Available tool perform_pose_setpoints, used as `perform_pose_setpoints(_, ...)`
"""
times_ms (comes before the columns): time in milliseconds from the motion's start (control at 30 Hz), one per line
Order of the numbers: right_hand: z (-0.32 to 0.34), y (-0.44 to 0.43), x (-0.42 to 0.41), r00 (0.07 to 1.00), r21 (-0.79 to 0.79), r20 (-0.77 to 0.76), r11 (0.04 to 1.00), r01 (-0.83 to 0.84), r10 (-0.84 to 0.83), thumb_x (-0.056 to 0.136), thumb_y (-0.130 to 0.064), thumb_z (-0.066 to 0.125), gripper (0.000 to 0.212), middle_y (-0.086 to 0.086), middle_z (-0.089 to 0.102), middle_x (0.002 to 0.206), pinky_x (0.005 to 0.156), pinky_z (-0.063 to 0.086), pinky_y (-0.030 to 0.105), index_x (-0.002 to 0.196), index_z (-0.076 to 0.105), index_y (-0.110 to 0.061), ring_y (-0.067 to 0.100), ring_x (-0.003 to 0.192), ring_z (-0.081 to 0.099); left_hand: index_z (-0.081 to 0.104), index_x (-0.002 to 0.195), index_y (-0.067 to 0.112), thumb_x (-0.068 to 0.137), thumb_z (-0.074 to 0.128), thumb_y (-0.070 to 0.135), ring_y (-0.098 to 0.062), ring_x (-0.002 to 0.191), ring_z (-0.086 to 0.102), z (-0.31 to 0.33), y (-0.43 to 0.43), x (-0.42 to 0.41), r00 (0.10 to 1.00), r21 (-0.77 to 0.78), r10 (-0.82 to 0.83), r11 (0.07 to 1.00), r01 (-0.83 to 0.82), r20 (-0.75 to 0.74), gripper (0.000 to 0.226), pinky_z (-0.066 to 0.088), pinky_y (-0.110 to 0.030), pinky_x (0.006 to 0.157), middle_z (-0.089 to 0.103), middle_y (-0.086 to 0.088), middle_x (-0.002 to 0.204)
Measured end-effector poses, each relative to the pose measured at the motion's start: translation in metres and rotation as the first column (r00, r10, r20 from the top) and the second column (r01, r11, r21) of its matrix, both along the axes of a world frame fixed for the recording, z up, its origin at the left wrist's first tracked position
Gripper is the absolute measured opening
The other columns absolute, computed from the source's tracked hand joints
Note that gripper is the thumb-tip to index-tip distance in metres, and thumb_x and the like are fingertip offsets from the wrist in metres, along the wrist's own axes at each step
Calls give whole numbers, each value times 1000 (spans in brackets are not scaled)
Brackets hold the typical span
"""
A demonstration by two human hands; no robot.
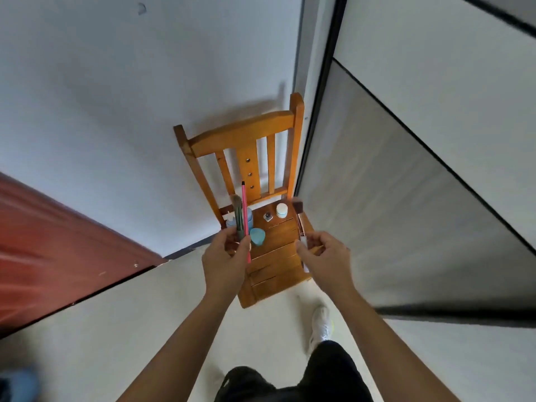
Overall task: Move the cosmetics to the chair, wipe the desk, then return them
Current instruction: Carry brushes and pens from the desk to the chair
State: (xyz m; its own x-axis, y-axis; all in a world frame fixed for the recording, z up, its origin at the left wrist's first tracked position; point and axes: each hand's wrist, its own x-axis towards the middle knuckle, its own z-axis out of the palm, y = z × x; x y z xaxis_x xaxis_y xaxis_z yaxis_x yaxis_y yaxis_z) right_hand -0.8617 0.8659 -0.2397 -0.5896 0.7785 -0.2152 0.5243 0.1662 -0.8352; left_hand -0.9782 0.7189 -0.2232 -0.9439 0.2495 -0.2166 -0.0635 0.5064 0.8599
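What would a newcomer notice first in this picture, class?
The orange wooden chair stands in the middle by the white wall, with small jars at the back of its seat. Over the seat, the left hand holds a pink pencil and a green brush, and the right hand pinches a dark-tipped brush.

White jar (282,210), dark pot (268,217) and teal case (257,236) sit on the wooden chair (243,132) mid-frame; pink pencil (245,216), green brush (239,219) and flat brush (300,220) are held above.

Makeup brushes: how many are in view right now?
2. A green-handled brush in the left hand beside a pink pencil; a dark-bristled brush in the right hand. Hands may hide more.
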Motion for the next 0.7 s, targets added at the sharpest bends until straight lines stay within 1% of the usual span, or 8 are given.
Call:
perform_pose_setpoints(67, -13, 36, -19, 997, -28, 20, 997, -72, 72, 87, -41, 73, 15, -14, 66, 75, 70, 59, 27, 94, 70, -28, 7, 71, 64, 63, 124, 18, 92, 67, 32, -10, 89, 61, -13, 35, -3, 996, -28, 68, 997, -66, 56, 35, 42, -5, 63, 67, 7, 108)
perform_pose_setpoints(200, -43, 97, -54, 971, -73, 112, 976, -204, 211, 89, -43, 71, 17, -20, 67, 82, 75, 58, 23, 98, 70, -29, 4, 78, 66, 64, 123, 20, 91, 68, 33, -9, 91, 61, -50, 95, -14, 976, -90, 162, 985, -150, 147, 35, 41, -8, 71, 66, 8, 112)
perform_pose_setpoints(367, -138, 142, -87, 932, -111, 231, 959, -260, 279, 89, -45, 71, 19, -22, 67, 82, 73, 56, 20, 99, 71, -29, 3, 77, 65, 63, 119, 20, 93, 65, 38, 2, 82, 60, -145, 132, -24, 943, -172, 227, 967, -188, 243, 32, 40, -7, 69, 63, 17, 99)
perform_pose_setpoints(400, -163, 147, -90, 928, -119, 254, 961, -251, 274, 89, -46, 70, 19, -23, 66, 82, 73, 56, 20, 98, 70, -30, 3, 76, 65, 64, 118, 20, 93, 66, 36, 0, 83, 61, -168, 136, -25, 931, -185, 246, 962, -201, 269, 30, 43, -9, 71, 63, 18, 98)
perform_pose_setpoints(467, -212, 155, -97, 918, -121, 305, 967, -225, 252, 89, -50, 69, 20, -23, 66, 82, 74, 56, 20, 96, 68, -32, 5, 77, 66, 65, 118, 19, 92, 67, 32, -6, 87, 65, -217, 145, -28, 905, -198, 280, 954, -225, 319, 28, 54, -20, 80, 67, 16, 98)
perform_pose_setpoints(533, -259, 160, -104, 907, -117, 346, 970, -212, 240, 89, -53, 67, 24, -21, 67, 83, 75, 56, 22, 96, 69, -31, 7, 78, 66, 66, 116, 18, 91, 69, 30, -10, 90, 68, -263, 154, -29, 879, -208, 305, 948, -243, 366, 28, 59, -29, 84, 70, 11, 100)
perform_pose_setpoints(600, -299, 161, -112, 888, -134, 380, 966, -223, 258, 89, -53, 66, 23, -22, 64, 81, 71, 53, 19, 95, 67, -32, 7, 77, 65, 65, 112, 18, 90, 72, 28, -9, 90, 67, -305, 163, -31, 854, -222, 330, 940, -259, 403, 24, 58, -28, 82, 70, 8, 102)
perform_pose_setpoints(700, -346, 159, -121, 859, -179, 409, 950, -255, 308, 92, -46, 67, 13, -26, 57, 77, 58, 41, 12, 95, 63, -34, 4, 71, 61, 63, 111, 17, 89, 74, 26, -5, 87, 65, -359, 171, -34, 832, -245, 342, 935, -256, 437, 26, 54, -20, 74, 71, 6, 106)
